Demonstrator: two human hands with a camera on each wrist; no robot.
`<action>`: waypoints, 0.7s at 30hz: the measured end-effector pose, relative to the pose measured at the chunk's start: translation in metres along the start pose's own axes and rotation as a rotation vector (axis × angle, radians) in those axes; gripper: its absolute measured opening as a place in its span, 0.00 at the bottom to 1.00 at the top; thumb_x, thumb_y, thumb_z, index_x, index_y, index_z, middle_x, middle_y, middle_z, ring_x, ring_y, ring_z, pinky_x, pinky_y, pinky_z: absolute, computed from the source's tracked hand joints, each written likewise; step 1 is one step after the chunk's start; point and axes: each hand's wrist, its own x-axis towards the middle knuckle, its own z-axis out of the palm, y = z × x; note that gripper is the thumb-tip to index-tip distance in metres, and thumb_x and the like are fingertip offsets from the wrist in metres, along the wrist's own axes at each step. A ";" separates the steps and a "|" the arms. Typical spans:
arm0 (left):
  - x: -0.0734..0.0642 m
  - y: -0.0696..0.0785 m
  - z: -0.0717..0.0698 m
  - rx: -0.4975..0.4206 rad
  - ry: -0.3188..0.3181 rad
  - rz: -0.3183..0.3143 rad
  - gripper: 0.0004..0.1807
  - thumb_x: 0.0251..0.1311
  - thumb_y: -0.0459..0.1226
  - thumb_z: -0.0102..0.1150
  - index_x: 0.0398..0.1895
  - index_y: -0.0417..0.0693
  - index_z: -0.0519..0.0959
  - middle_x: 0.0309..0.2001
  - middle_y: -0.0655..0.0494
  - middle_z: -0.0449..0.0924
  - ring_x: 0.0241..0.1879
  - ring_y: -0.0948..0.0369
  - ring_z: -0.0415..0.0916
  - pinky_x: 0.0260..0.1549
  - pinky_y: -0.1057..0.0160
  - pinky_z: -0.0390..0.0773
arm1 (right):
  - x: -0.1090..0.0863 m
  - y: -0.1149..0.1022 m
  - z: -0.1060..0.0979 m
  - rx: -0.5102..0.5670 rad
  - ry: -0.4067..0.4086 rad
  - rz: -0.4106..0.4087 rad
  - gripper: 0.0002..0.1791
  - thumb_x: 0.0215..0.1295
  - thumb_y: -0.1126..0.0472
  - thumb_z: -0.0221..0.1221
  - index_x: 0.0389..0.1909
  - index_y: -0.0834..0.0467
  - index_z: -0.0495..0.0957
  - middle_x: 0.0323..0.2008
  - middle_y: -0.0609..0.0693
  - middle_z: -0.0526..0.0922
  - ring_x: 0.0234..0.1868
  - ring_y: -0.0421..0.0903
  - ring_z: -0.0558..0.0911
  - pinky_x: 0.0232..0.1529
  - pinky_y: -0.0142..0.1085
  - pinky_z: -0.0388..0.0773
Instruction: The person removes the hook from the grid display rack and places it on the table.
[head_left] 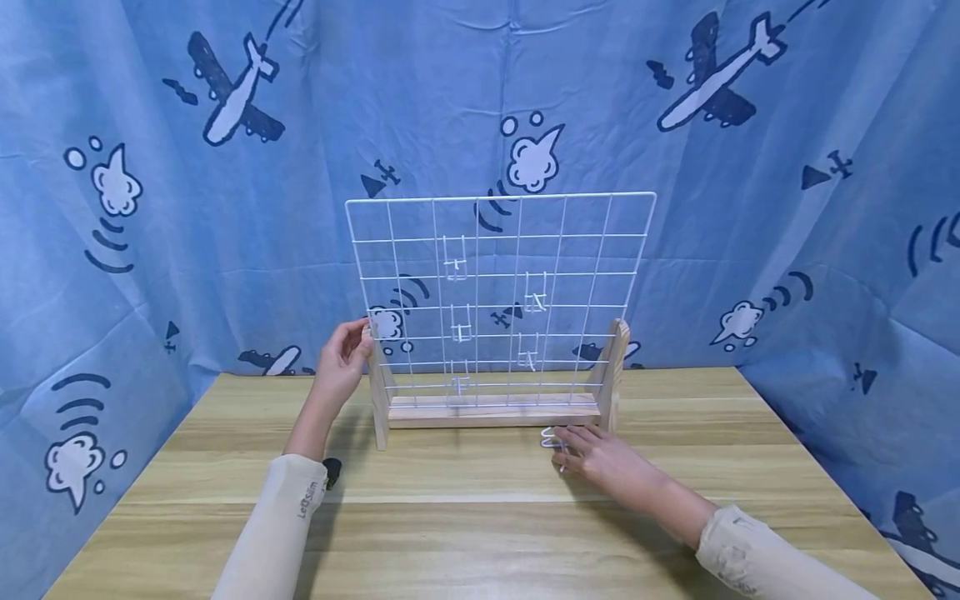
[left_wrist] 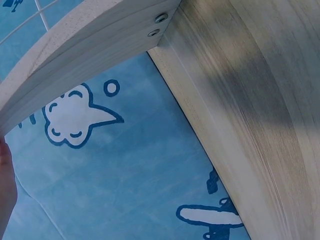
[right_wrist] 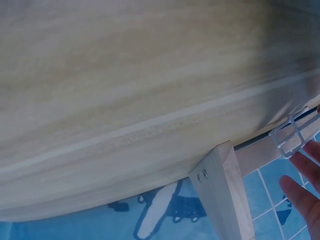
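A white wire grid rack (head_left: 497, 237) stands in a wooden base, with a wooden foot at each side. My left hand (head_left: 343, 360) grips the top of its left wooden foot (head_left: 378, 392). That foot shows close up in the left wrist view, where only a sliver of the hand (left_wrist: 6, 185) appears at the edge. Low in front of the right foot (head_left: 616, 367), my right hand (head_left: 603, 461) holds a white wire hook (head_left: 551, 437) by its fingers. The same hook (right_wrist: 291, 136) shows its bent wire frame at the fingertips in the right wrist view.
Several white wire hooks hang on the grid, among them an upper left one (head_left: 455, 265) and a right one (head_left: 536, 302). A wooden crossbar (head_left: 495, 411) joins the feet. Behind the wood-grain table (head_left: 465, 542) hangs a blue curtain (head_left: 420, 100) with airplane prints.
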 end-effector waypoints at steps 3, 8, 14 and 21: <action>0.000 0.000 0.000 0.002 0.001 -0.002 0.21 0.72 0.33 0.46 0.65 0.36 0.64 0.62 0.40 0.67 0.64 0.52 0.64 0.65 0.61 0.65 | 0.000 -0.001 0.001 -0.002 0.023 -0.007 0.19 0.44 0.61 0.67 0.43 0.52 0.84 0.51 0.60 0.80 0.50 0.57 0.79 0.52 0.49 0.79; 0.000 0.001 0.001 0.004 0.001 -0.022 0.21 0.72 0.33 0.45 0.65 0.36 0.63 0.63 0.41 0.67 0.65 0.53 0.63 0.66 0.62 0.64 | -0.003 -0.003 0.000 0.005 0.030 -0.001 0.20 0.45 0.60 0.68 0.44 0.52 0.85 0.51 0.60 0.80 0.51 0.58 0.79 0.52 0.51 0.78; -0.001 0.002 0.001 0.004 -0.003 -0.030 0.21 0.73 0.34 0.44 0.66 0.36 0.63 0.63 0.41 0.66 0.66 0.52 0.62 0.67 0.61 0.62 | -0.004 -0.004 0.000 0.007 0.069 0.008 0.20 0.49 0.53 0.67 0.45 0.53 0.84 0.51 0.60 0.81 0.50 0.57 0.79 0.51 0.52 0.79; 0.000 0.001 0.001 0.010 0.002 -0.023 0.21 0.72 0.34 0.45 0.65 0.36 0.63 0.63 0.41 0.66 0.66 0.52 0.62 0.67 0.62 0.63 | -0.003 -0.003 -0.002 0.038 0.105 0.026 0.22 0.48 0.52 0.68 0.46 0.56 0.84 0.51 0.60 0.81 0.50 0.57 0.80 0.51 0.53 0.78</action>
